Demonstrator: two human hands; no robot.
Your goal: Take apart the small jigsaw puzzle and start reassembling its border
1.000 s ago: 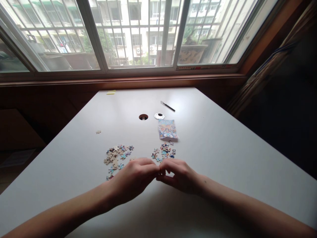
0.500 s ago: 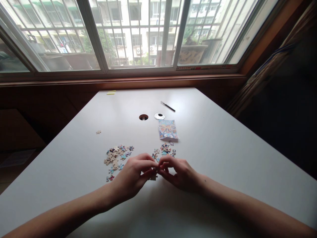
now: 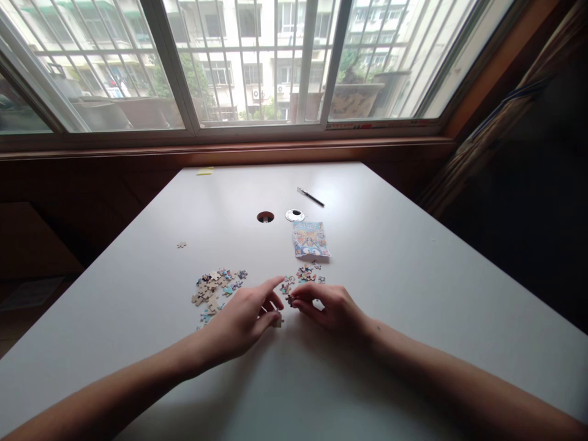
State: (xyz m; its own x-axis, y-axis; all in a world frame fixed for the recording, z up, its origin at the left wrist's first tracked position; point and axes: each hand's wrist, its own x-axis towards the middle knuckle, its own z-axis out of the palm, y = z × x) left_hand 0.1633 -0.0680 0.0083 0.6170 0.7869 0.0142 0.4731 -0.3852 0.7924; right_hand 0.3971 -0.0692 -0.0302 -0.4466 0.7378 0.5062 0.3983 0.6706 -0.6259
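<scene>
Over the white table, my left hand (image 3: 248,315) is closed on a tan-backed jigsaw piece (image 3: 278,321) near the thumb tip, its index finger stretched forward. A small gap to the right, my right hand (image 3: 328,306) pinches a darker jigsaw piece (image 3: 290,300) between thumb and fingers. Beyond and left of my left hand lies a loose pile of jigsaw pieces (image 3: 211,286), some tan side up, some coloured; my hand hides part of it. A smaller coloured pile (image 3: 306,274) sits just past my right fingers.
A printed picture sheet (image 3: 311,239) lies beyond the small pile. Farther back are a round grommet cover (image 3: 294,215), a cable hole (image 3: 265,217), a pen (image 3: 311,196) and a yellow sticky note (image 3: 205,171). One lone jigsaw piece (image 3: 182,245) rests at left.
My hands, together before, are now apart. The left has drawn back to the left with the tan-backed piece, its index finger lifting; the right keeps a darker piece in its fingertips.
</scene>
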